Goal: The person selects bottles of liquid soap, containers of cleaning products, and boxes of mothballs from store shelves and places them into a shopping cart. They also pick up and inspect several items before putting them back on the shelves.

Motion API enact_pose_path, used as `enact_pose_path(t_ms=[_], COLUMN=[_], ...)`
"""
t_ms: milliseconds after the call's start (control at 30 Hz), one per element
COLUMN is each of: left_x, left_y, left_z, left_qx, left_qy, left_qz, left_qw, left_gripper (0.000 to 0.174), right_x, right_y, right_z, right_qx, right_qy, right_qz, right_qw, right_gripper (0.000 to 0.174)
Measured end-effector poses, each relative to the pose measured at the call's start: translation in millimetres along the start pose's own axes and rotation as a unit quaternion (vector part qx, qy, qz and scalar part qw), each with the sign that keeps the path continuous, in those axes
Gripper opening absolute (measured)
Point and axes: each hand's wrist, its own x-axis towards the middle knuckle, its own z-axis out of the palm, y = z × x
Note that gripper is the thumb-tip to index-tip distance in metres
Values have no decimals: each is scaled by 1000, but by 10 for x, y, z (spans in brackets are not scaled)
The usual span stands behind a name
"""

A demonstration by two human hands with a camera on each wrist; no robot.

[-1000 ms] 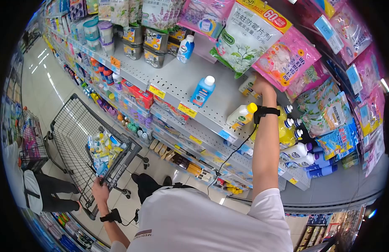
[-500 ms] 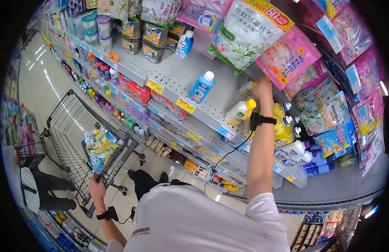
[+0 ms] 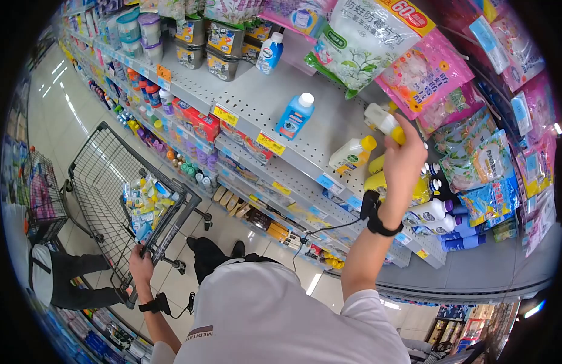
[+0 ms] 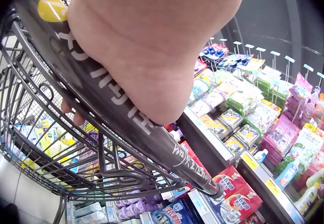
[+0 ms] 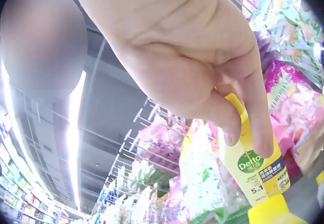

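My right hand (image 3: 405, 148) pinches a pale Dettol bottle (image 3: 383, 120) near its yellow cap, thumb and fingers about the neck. In the right wrist view the hand (image 5: 187, 57) covers part of the cap, while the Dettol bottle's label (image 5: 253, 163) faces the camera. Another white bottle with a yellow cap (image 3: 352, 155) stands close by, toward the shelf's front edge. Down at the left, my left hand (image 3: 141, 265) grips the shopping cart's handle (image 3: 165, 239). The left wrist view has this hand (image 4: 147, 52) wrapped over the dark handle bar (image 4: 114, 90), most fingers hidden.
A blue bottle (image 3: 296, 116) stands on the perforated grey shelf (image 3: 257, 100). Yellow and white bottles (image 3: 429, 212) line the right, beneath hanging pink bags (image 3: 423, 79). Packs (image 3: 148, 203) lie in the cart. Beyond it stands another person (image 3: 65, 276). A cable (image 3: 329, 229) hangs from my right wrist.
My right hand has drawn back from deep in the shelf, and the Dettol bottle in it has shifted right and turned, its cap now toward me. My left hand stays on the cart handle.
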Motion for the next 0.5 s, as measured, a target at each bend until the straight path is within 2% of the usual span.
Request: enact_pose_path(t_ms=[67,133,200,233,300,367,400,433,467,500], left_x=[17,22,43,43,28,20,18,23,33,39], left_y=[-11,-43,-122,-176,71,37,27,14,-17,-54], left_z=[-2,7,90,108,10,19,19,28,49,71], left_qx=[5,20,27,37,45,24,27,31,28,25], left_qy=[-3,-4,11,19,3,-2,0,4,6,7], left_qz=[1,11,3,3,-54,-47,-45,-43,-43,-41], left_qw=[1000,1000,1000,999,998,999,999,999,999,999], left_gripper=[32,34,35,37,39,40,40,40,40,41], right_x=[-161,-344,-578,-691,-867,-1045,-1162,-1185,-1277,-1370], right_y=[-64,-179,-313,-357,-282,-335,-447,-514,-818,-991], right_z=[-131,-316,-472,-524,-466,-257,-101,76,248,433], right_qx=[25,207,284,272,269,363,393,375,395,381], right_qy=[73,63,75,76,85,57,29,-6,-31,-87], right_qz=[-63,-82,-102,-103,-190,-199,-166,-235,-218,-234], right_qw=[995,973,951,954,940,909,904,897,892,890], right_gripper=[50,46,44,47,46,52,57,56,49,50])
